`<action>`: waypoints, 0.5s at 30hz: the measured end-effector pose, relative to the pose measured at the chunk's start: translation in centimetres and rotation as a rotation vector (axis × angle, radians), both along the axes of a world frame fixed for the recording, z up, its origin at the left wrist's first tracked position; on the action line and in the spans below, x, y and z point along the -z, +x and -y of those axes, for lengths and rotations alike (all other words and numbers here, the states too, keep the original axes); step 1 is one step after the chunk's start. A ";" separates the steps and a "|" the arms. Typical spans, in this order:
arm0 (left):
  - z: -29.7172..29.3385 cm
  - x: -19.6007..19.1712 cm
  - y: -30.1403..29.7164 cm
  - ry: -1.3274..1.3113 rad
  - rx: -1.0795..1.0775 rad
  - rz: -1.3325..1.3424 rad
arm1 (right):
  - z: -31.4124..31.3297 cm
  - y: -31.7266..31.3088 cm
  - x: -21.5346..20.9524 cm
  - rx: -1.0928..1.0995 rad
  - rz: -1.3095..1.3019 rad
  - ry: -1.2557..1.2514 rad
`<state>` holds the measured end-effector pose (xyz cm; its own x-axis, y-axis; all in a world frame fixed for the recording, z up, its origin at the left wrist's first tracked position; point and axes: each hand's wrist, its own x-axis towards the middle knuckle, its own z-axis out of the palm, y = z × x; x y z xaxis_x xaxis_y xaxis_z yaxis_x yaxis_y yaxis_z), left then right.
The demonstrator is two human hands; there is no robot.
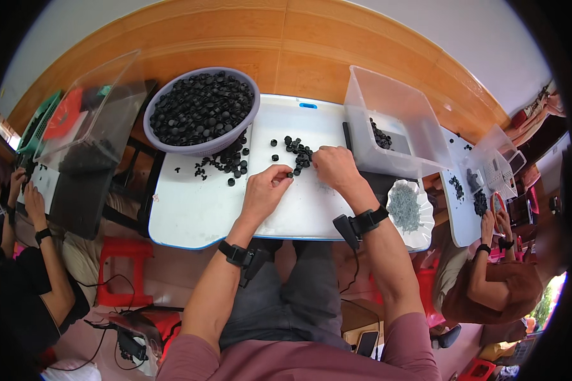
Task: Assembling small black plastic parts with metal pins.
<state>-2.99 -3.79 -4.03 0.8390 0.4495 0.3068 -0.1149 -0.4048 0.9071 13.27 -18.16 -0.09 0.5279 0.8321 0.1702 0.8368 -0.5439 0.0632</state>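
Note:
My left hand (pixel 265 190) is closed in a pinch on a small round black cap (pixel 290 174), low over the white table (pixel 197 209). Close by on the right, my right hand (pixel 337 168) is closed too, fingertips bent down beside a loose pile of black caps (pixel 299 150). Whatever those fingers hold is hidden from view. More black caps and tiny black pieces (pixel 201 171) lie scattered to the left, below a lavender basket (pixel 256 114) heaped with black caps.
At the back right stands a clear plastic bin (pixel 394 95) with some black parts inside. A white fluted dish (pixel 428 222) of small clear pieces sits by the right edge. People work at tables on both sides. A red stool (pixel 126 247) is at lower left.

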 end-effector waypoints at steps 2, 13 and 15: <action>-0.2 0.1 -0.3 -0.017 -0.012 -0.017 | -0.2 -0.7 -1.0 -0.055 -0.024 -0.001; 0.1 -0.3 -0.5 0.046 0.047 -0.028 | 1.2 -7.6 2.2 0.086 -0.869 0.981; 0.1 -0.1 -0.4 0.061 0.053 -0.034 | 1.1 -8.4 3.4 0.097 -0.954 1.042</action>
